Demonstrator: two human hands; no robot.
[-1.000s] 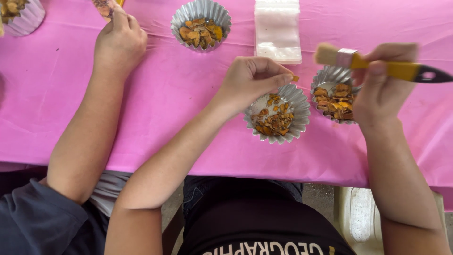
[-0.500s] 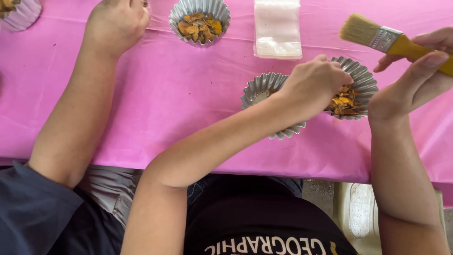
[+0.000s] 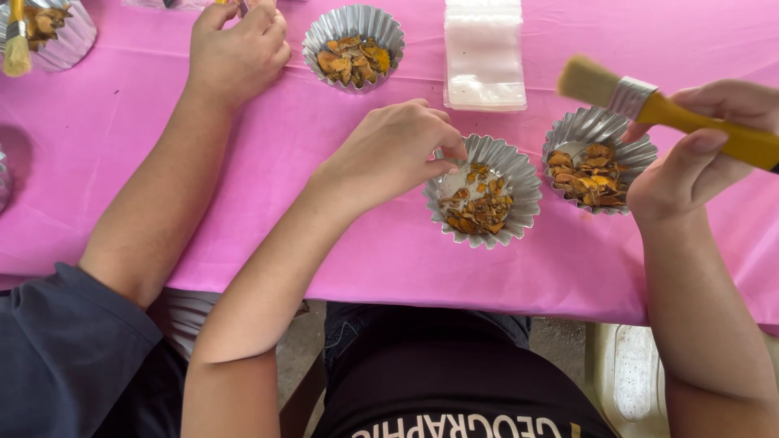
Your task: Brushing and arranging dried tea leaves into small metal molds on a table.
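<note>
My left hand hovers at the left rim of a fluted foil cup that holds orange-brown dried pieces. Its thumb and fingers are pinched together; I cannot tell whether a piece sits between them. My right hand grips the yellow handle of a flat paintbrush, bristles pointing left, held above a second foil cup with similar pieces. Both cups rest on a pink tablecloth.
A co-worker's arm reaches from the lower left, with the hand closed at the table's far side. A third foil cup, a stack of clear plastic bags, and another cup with a brush lie farther back.
My left hand has drawn back from the right cup to the middle cup. The view shifted, and my right hand with the brush sits slightly lower.
</note>
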